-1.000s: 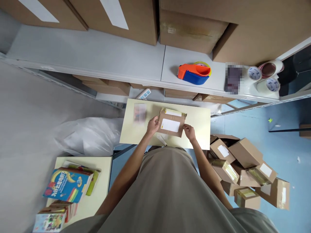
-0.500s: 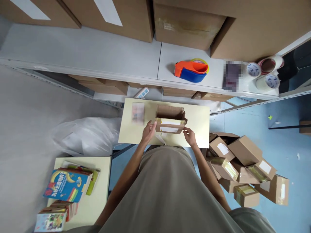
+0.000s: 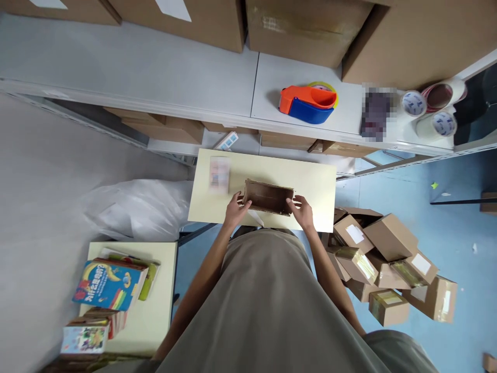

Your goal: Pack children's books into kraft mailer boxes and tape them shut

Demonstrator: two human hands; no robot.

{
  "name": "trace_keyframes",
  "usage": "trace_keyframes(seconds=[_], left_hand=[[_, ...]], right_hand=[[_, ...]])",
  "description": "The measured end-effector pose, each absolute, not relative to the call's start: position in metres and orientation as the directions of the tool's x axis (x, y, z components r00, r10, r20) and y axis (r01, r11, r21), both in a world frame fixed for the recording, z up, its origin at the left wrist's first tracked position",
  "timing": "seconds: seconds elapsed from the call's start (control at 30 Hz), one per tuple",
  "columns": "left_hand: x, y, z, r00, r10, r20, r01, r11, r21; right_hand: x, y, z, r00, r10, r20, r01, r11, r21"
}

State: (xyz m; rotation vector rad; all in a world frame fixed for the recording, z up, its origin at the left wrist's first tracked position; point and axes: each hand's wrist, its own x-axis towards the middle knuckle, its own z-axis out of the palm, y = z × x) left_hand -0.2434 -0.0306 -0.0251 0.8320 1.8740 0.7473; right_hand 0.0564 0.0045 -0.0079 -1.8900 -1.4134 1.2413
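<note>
Grey-white metal shelving unit (image 3: 155, 67) spans the far side. Next, a pale-yellow rectangular tabletop (image 3: 314, 191) in front of it; R of that, a pile of brown cardboard cartons (image 3: 390, 235) on the floor. On the tabletop, approx. centre nr the person: a small brown oblong cardboard box (image 3: 267, 198), open side facing up twd the camera, long axis running L–R, approx. parallel to the tabletop's long edge, R end slightly nearer the person. Hands, smallest: L hand (image 3: 235, 210) part-curled, gripping box's L end, thumb at rim; R hand (image 3: 303, 213) likewise at R end, thumb over inner side, fingers outside.
</note>
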Motion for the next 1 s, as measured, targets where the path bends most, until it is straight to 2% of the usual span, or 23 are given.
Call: trace_keyframes(seconds=[0.13, 0.27, 0.43, 0.53, 0.63, 0.8, 0.9, 1.0], left_hand=[[-0.248, -0.041, -0.032, -0.272, 0.831, -0.485, 0.105, 0.527, 0.843], [-0.255, -0.047, -0.04, -0.171, 0.859, -0.483, 0.0, 0.49, 0.872], [-0.258, -0.049, -0.04, -0.164, 0.842, -0.513, -0.037, 0.515, 0.857], [-0.261, -0.048, -0.031, -0.167, 0.837, -0.521, -0.032, 0.523, 0.852], [-0.277, -0.045, -0.023, -0.178, 0.843, -0.507, -0.015, 0.513, 0.858], [-0.333, -0.035, -0.034, -0.287, 0.813, -0.507, -0.008, 0.527, 0.85], [-0.373, -0.025, -0.052, -0.377, 0.77, -0.515, 0.027, 0.564, 0.825], [-0.408, -0.014, -0.074, -0.433, 0.741, -0.514, 0.071, 0.597, 0.799]], right_hand=[[0.058, 0.013, -0.015, -0.01, 0.932, -0.362, 0.564, -0.293, -0.772], [0.066, 0.013, -0.028, 0.042, 0.939, -0.34, 0.613, -0.293, -0.734], [0.065, 0.008, -0.021, 0.047, 0.925, -0.376, 0.526, -0.343, -0.778], [0.056, 0.01, -0.003, 0.095, 0.954, -0.286, 0.526, -0.292, -0.799], [0.037, 0.018, 0.022, 0.108, 0.987, -0.119, 0.644, -0.161, -0.747], [-0.034, 0.033, 0.061, -0.031, 0.999, 0.027, 0.723, 0.041, -0.69], [-0.097, 0.037, 0.067, -0.157, 0.987, 0.042, 0.686, 0.139, -0.714], [-0.165, 0.037, 0.048, -0.271, 0.962, 0.006, 0.628, 0.182, -0.757]])
